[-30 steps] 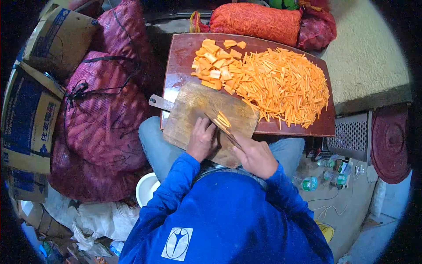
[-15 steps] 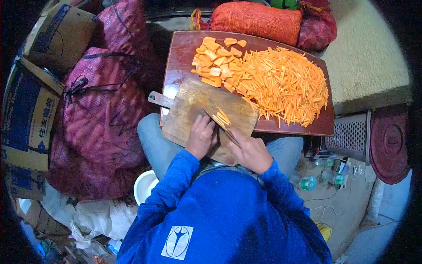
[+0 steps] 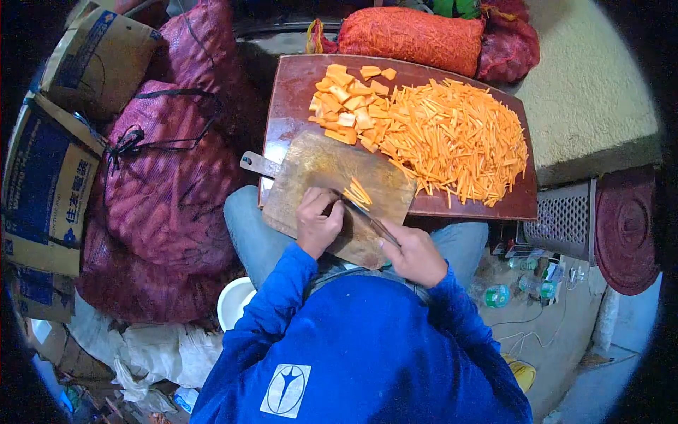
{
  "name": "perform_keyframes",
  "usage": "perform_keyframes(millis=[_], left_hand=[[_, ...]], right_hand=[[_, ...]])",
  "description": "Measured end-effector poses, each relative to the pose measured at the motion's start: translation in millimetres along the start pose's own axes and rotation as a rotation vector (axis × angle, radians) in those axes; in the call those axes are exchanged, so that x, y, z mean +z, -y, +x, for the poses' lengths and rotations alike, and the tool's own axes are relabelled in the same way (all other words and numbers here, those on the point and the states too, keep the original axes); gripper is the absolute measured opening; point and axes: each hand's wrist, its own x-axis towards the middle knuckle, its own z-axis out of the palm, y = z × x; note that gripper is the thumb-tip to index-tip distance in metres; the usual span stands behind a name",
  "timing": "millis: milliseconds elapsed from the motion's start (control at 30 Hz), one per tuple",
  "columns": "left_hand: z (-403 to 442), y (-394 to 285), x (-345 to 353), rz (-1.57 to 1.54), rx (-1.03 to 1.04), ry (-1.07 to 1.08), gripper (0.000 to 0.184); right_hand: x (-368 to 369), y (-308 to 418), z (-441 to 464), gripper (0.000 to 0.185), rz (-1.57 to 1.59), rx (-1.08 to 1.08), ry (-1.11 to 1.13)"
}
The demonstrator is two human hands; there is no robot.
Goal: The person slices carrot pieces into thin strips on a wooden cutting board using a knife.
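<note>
A wooden cutting board (image 3: 304,166) with a metal handle lies on the near edge of the dark red table (image 3: 289,78). My right hand (image 3: 415,256) is wrapped round the handle of a knife (image 3: 367,218), its blade pointing up and left over the board. Curled on the board left of the blade, my left hand (image 3: 319,218) has its fingers closed; what they hold, if anything, is hidden. A few thin orange strips (image 3: 358,193) lie just beyond the blade. Farther back are orange chunks (image 3: 346,99) and a large heap of orange strips (image 3: 459,138).
Red mesh sacks (image 3: 166,184) and cardboard boxes (image 3: 53,187) stand at the left. A filled orange mesh bag (image 3: 409,39) lies behind the table. At the right are a grey crate (image 3: 561,219), a dark red lid (image 3: 626,230) and bottles. A white bowl (image 3: 229,302) sits lower left.
My left hand has shifted slightly left and its fingers have curled more, with the thumb now showing. The knife has tilted and its tip has moved a little right and down.
</note>
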Motion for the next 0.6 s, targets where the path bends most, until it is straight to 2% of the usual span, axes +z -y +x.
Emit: perform_keyframes(millis=[67, 167, 200, 267, 400, 467, 500, 600], left_hand=[[0, -2, -2, -0.046, -0.113, 0.008, 0.006], [2, 2, -2, 0.009, -0.118, 0.106, 0.004], [3, 1, -2, 0.010, -0.115, 0.110, 0.004], [8, 0, -1, 0.095, -0.083, 0.208, 0.003], [18, -4, -2, 0.167, -0.126, 0.290, 0.006], [22, 1, -1, 0.100, -0.179, 0.330, 0.011], [25, 1, -1, 0.103, -0.173, 0.334, 0.011], [46, 4, 6, 0.088, -0.225, 0.353, 0.013]], right_hand=[[2, -12, 0, 0.042, 0.002, 0.010, -0.003], [-5, -44, 8, 0.041, -0.123, -0.093, -0.197], [-13, -49, 12, 0.041, -0.120, -0.091, -0.201], [-33, -54, 24, 0.040, -0.200, 0.059, -0.249], [-58, -53, 39, 0.040, -0.243, 0.071, -0.358], [-57, -46, 35, 0.038, -0.240, 0.052, -0.369], [-51, -42, 31, 0.036, -0.230, -0.059, -0.434], [-33, -34, 21, 0.036, -0.225, -0.012, -0.330]])
